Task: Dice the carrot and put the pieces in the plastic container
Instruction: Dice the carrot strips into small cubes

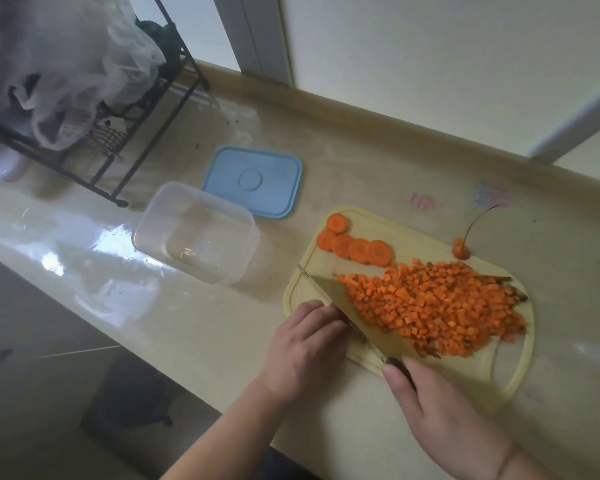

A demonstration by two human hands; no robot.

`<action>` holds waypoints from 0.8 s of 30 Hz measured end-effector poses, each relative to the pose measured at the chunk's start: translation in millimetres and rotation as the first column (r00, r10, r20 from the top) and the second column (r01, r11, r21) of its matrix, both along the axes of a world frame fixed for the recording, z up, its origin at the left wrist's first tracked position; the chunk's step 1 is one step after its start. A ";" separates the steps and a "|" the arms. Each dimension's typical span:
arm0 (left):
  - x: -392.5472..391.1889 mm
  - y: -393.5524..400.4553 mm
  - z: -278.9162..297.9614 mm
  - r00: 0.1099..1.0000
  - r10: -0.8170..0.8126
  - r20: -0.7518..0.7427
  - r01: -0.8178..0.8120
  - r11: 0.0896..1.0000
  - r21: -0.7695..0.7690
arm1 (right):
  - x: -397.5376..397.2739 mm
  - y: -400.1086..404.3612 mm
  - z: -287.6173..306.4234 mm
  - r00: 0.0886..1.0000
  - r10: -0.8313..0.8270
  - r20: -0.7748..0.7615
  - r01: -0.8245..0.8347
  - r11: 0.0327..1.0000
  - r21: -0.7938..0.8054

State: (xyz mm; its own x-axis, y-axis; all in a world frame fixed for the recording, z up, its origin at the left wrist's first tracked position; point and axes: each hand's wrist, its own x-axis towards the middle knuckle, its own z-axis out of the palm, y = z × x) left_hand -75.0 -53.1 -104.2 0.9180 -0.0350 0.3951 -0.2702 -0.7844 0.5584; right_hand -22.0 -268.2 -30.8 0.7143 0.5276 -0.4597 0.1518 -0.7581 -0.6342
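Observation:
A big heap of diced carrot [437,306] covers the pale yellow cutting board [513,372]. Several round carrot slices [357,245] lie in a row at the board's far left corner. The carrot's tail end [461,251] sits at the far edge. My right hand [440,417] grips the dark handle of a knife [329,296], whose wide blade lies against the left side of the heap. My left hand [303,351] rests on the board's near left edge, fingertips touching the blade's back. The clear plastic container [194,233] stands open to the left of the board, with no carrot in it.
The container's blue lid [253,181] lies flat behind it on the beige counter [187,323]. A black wire rack [142,109] with a plastic bag [66,64] stands at the far left. A raised ledge [361,109] runs along the wall side; the counter's near edge drops off beside my arms.

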 end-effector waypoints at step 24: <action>-5.2 3.3 -3.1 1.000 -0.003 0.001 0.003 1.000 0.006 | -11.5 -23.0 6.5 0.998 -0.052 -0.027 0.052 0.998 0.019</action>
State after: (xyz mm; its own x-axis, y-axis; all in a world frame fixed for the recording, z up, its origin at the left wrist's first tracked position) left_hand -80.2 -49.8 -107.2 0.9175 -0.0402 0.3956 -0.2733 -0.7865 0.5538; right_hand -33.4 -291.2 -24.3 0.7288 0.4992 -0.4687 0.0956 -0.7519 -0.6523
